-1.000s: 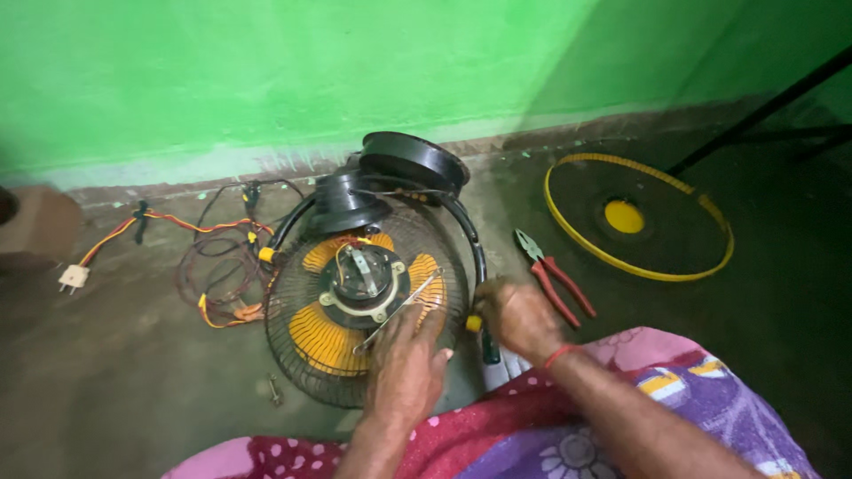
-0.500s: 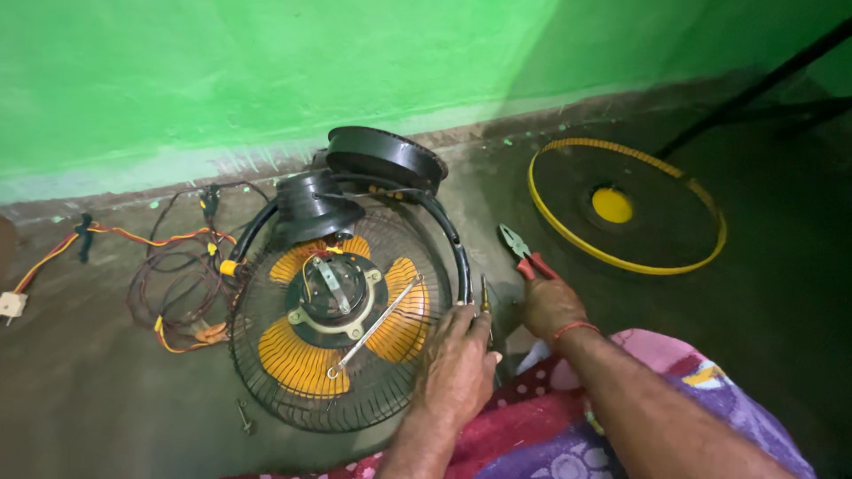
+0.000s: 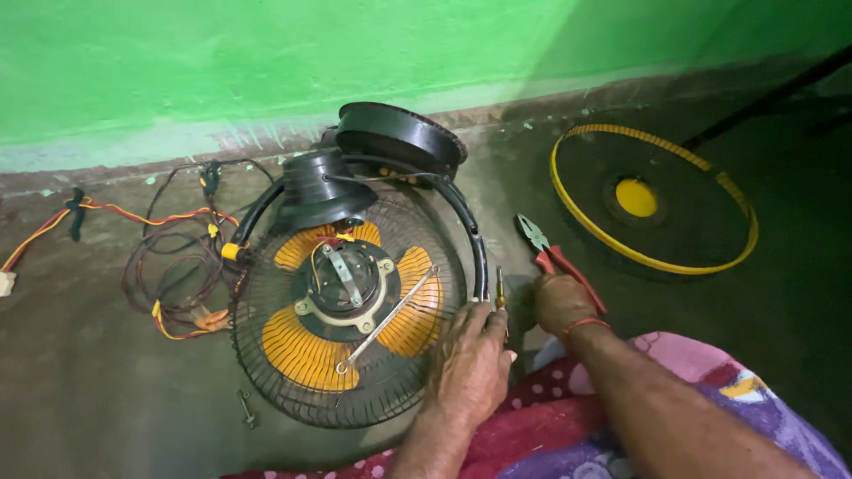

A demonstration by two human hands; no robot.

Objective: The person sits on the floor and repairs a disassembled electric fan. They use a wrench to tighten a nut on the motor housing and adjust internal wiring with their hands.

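A table fan lies face up on the concrete floor, with yellow blades (image 3: 306, 350) behind a black wire guard (image 3: 266, 372). A long metal spanner (image 3: 386, 319) lies slantwise across the guard. My left hand (image 3: 469, 364) rests palm down on the guard's right edge, fingertips at the black frame tube (image 3: 469, 231). A small screwdriver (image 3: 500, 288) sits just beyond those fingertips. My right hand (image 3: 559, 302) is closed over the red handles of a pair of pliers (image 3: 543, 247), whose jaws point away from me.
The fan's black motor housing (image 3: 319, 191) and round base (image 3: 399, 137) lie toward the green wall (image 3: 355, 53). A loose grille with a yellow rim (image 3: 652, 200) lies at the right. Tangled wires (image 3: 173, 266) spread at the left. A small bolt (image 3: 247, 408) lies on the floor.
My right hand has moved right onto the pliers' handles and closed on them. My left hand slid from the guard's middle to its right edge. The view has swung right.
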